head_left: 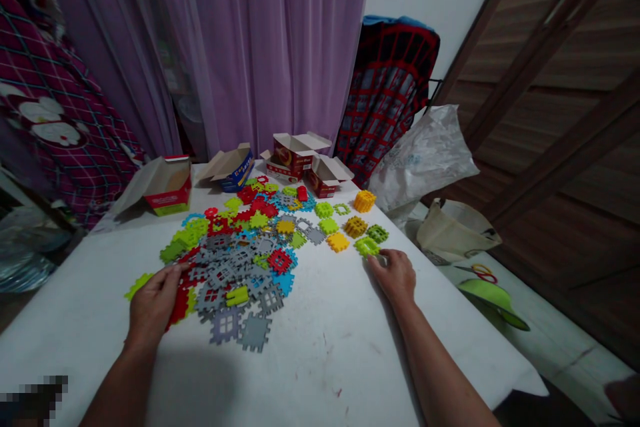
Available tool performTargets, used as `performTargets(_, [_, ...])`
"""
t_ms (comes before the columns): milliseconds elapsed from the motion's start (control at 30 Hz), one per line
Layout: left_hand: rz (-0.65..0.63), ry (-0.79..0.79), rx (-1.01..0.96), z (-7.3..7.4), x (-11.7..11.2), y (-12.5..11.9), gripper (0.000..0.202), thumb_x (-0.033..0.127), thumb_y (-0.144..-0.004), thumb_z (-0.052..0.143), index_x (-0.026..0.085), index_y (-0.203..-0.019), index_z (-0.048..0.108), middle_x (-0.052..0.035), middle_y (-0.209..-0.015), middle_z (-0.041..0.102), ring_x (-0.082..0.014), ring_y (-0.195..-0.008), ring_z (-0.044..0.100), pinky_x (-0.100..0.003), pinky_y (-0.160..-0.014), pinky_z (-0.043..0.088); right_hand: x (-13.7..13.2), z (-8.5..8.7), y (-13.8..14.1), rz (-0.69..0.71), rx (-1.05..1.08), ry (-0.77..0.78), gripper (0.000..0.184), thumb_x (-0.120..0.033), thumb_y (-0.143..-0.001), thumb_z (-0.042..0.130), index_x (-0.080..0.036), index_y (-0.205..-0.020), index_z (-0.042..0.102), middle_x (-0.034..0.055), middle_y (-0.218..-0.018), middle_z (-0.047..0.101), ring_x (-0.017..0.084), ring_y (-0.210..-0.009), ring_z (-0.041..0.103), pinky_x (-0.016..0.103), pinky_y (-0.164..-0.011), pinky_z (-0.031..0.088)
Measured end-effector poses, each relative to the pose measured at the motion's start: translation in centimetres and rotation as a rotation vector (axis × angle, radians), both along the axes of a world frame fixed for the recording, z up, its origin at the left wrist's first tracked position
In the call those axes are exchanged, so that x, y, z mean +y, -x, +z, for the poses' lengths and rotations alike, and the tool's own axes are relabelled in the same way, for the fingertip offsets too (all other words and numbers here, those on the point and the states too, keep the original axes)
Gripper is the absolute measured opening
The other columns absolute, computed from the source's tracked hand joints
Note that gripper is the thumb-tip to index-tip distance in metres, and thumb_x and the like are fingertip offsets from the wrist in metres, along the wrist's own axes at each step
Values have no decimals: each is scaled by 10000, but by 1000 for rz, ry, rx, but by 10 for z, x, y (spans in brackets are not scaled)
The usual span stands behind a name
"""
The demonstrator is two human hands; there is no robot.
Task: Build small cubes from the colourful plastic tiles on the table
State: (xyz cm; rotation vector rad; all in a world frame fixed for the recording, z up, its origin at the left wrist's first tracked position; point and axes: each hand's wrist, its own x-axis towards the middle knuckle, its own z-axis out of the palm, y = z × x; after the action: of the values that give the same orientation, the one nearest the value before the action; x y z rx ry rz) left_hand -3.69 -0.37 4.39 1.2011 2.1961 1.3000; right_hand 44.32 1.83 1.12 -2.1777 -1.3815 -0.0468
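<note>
My left hand is at the left edge of a heap of plastic interlocking tiles. Its fingers are bent together against red tiles, and what lies between the fingertips is hidden. On the right, the thumb and curled fingers of my right hand meet the near edge of a lime-green interlocking block. Close by stand a darker green block, a dark yellow block and a bright yellow one. Grey, red, green and blue tiles overlap in the heap, some with window cut-outs.
Open cardboard boxes line the far side: a red one, a blue one and two dark red ones. Beyond the table's right edge are a plastic bag, a cream bag and scissors.
</note>
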Motion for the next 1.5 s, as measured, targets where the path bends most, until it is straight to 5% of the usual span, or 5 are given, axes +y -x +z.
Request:
performTargets(500, [-12,-41,42,-5,1,4,354,528,-756,547,266,-863,760,10,-960,774,-243,-1004,680,-335,-918,535,0,14,8,-5,-26,113,387,-495,-834,590,-197,-1045,717,125,-1162,659,280,-1075,593,393,-879,431])
performTargets(867, [11,26,-2,10,-2,-5,345,472,-758,542,246,-892,767,-26,-945,776,-255,-990,685,-360,-916,535,-3,20,11,-9,-38,176,419,-498,-858,571,-191,-1115,693,120,-1211,635,275,-1126,573,387,-913,427])
performTargets(1033, [10,16,-3,6,-1,-2,339,484,-753,547,257,-882,764,-14,-955,777,-259,-1024,681,-358,-949,522,-2,19,11,-13,-49,181,469,-511,-852,579,-164,-1151,680,138,-1212,639,287,-1124,581,398,-906,436])
performTargets(1300, [-23,-57,27,-11,2,7,397,552,-744,528,257,-863,766,-6,-947,779,-248,-991,691,-336,-887,540,-1,2,0,7,-39,61,493,-540,-801,574,-161,-1094,692,154,-1152,665,304,-1064,605,417,-852,456])
performTargets(1500, [-59,-70,-5,-14,3,6,447,584,-733,500,247,-849,771,-9,-958,781,-251,-997,689,-329,-904,526,10,-3,15,166,-74,-268,409,-491,-843,463,-184,-950,711,141,-1049,685,297,-981,613,418,-804,441])
